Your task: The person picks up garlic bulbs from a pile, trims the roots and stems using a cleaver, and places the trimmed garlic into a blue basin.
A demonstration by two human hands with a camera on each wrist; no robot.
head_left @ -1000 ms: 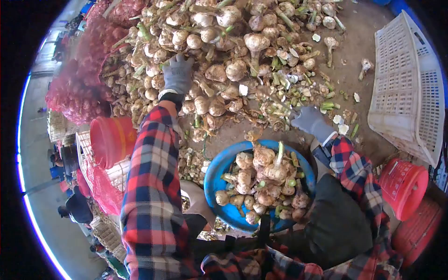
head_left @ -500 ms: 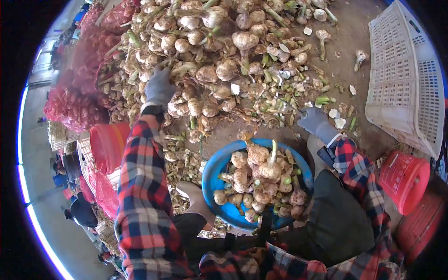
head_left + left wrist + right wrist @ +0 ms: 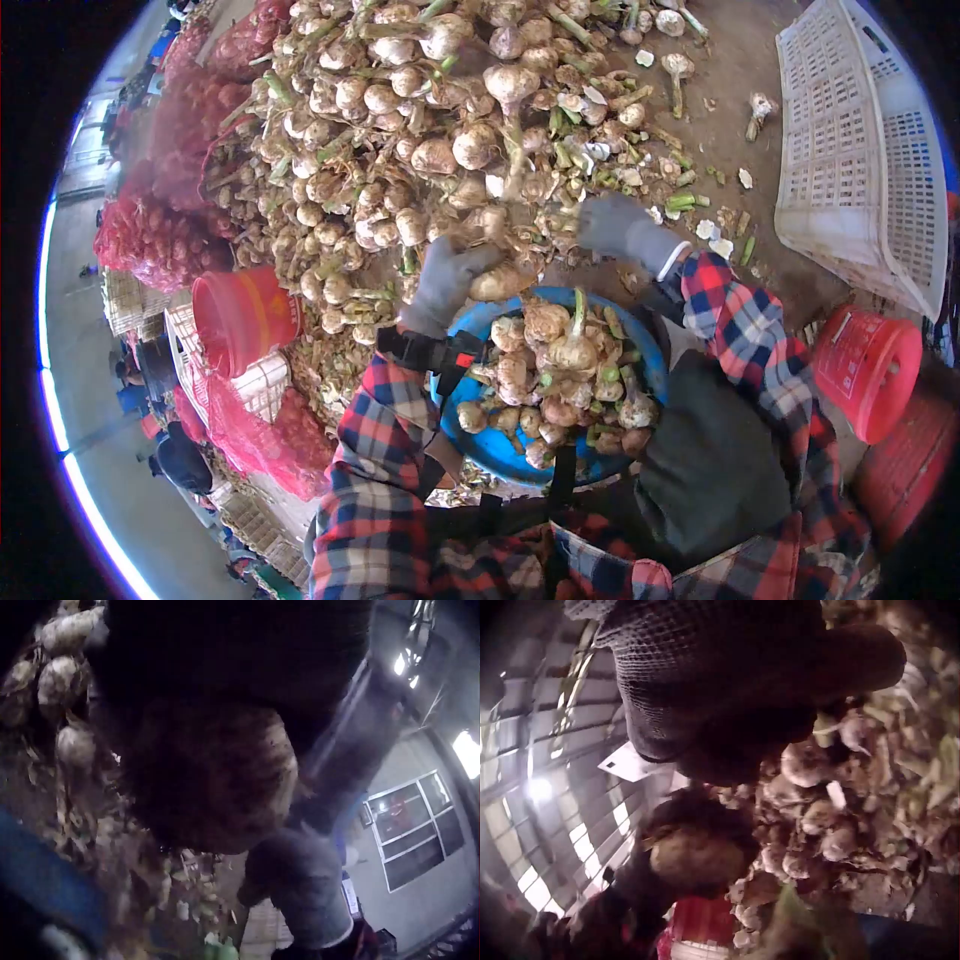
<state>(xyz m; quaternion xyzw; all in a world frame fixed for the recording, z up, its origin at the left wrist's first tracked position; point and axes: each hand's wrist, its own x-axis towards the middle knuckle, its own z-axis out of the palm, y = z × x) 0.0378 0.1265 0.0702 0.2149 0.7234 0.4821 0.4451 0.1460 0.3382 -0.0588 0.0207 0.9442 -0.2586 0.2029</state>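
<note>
My gloved left hand [image 3: 443, 285] grips a garlic bulb [image 3: 503, 281] just above the far rim of the blue basin [image 3: 462, 425]. That bulb [image 3: 279, 776] looms large and dark in the left wrist view. My gloved right hand [image 3: 625, 232] is a short way off to the right, over the near edge of the garlic pile [image 3: 400, 100]. Its fingers look bent in the right wrist view, and cannot tell whether they hold something. Several garlic bulbs with stems [image 3: 572, 350] fill the basin between my legs.
A white plastic crate [image 3: 830, 150] stands at the right, with a red bucket [image 3: 860, 370] nearer me. Another red bucket [image 3: 240, 320] and red mesh sacks [image 3: 165, 235] are on the left. Cut stems and peel scraps [image 3: 690, 200] litter the floor.
My left hand has come back from the pile toward the basin, now with a garlic bulb in it. The right hand has shifted slightly left, and the two hands are closer together.
</note>
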